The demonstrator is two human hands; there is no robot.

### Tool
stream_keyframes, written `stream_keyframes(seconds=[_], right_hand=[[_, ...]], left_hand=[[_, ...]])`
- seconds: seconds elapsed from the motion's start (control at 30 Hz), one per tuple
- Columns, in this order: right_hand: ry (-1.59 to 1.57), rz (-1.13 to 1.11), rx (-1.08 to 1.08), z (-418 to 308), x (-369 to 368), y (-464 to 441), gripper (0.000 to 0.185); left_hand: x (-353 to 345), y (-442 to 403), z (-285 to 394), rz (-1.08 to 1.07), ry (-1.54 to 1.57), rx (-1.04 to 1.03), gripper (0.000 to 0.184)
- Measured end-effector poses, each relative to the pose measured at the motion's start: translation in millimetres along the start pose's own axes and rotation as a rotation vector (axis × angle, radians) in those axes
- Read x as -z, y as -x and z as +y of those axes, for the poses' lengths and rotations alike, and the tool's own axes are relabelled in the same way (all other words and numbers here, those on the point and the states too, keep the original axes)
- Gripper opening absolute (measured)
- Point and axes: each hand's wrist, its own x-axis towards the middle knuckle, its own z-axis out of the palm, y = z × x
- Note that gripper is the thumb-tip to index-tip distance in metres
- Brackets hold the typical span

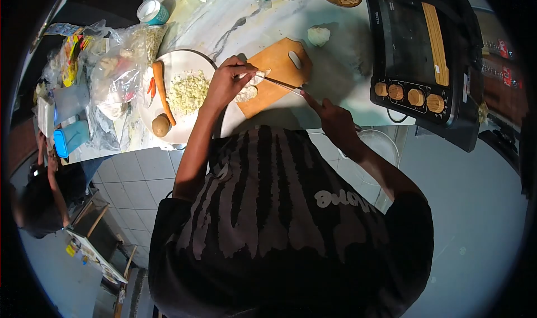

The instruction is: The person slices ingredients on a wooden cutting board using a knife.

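Note:
A wooden cutting board lies on the marble counter. White pieces rest on its left part. My left hand is closed over the board's left edge, its fingertips by the knife tip; what they pinch is too small to make out. My right hand is wrapped round the handle of a knife, whose blade points left across the board. Left of my left hand, a white plate holds chopped pale pieces, a carrot, red chillies and a brown round item.
A black oven stands at the right. Plastic bags, a blue container and a jar are at the left. A pale chunk lies behind the board. Another person is at the far left.

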Motion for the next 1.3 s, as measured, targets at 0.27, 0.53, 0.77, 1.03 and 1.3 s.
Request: stream_keyframes(seconds=[0.27, 0.53, 0.77, 1.03, 1.3], right_hand=[[0.049, -0.216, -0.035, -3, 33, -11, 0.084], [-0.061, -0.114, 0.065, 19, 27, -23, 0.083], [-0.003, -0.143, -0.026, -10, 35, -12, 0.083], [-0.056, -0.213, -0.076, -18, 40, -13, 0.077], [-0.094, -0.154, -0.071, 2, 10, 18, 0.075]], left_hand=[[1, -1, -2, 0.004, 0.006, -0.075, 0.016], [2, -3, -4, -0.037, 0.026, -0.031, 0.017], [1, -2, -5, -0.037, -0.008, -0.029, 0.018], [3, 0, -1, -0.022, -0.052, -0.013, 0.018], [-18, 17, -1, 0.255, -0.165, -0.114, 0.021]])
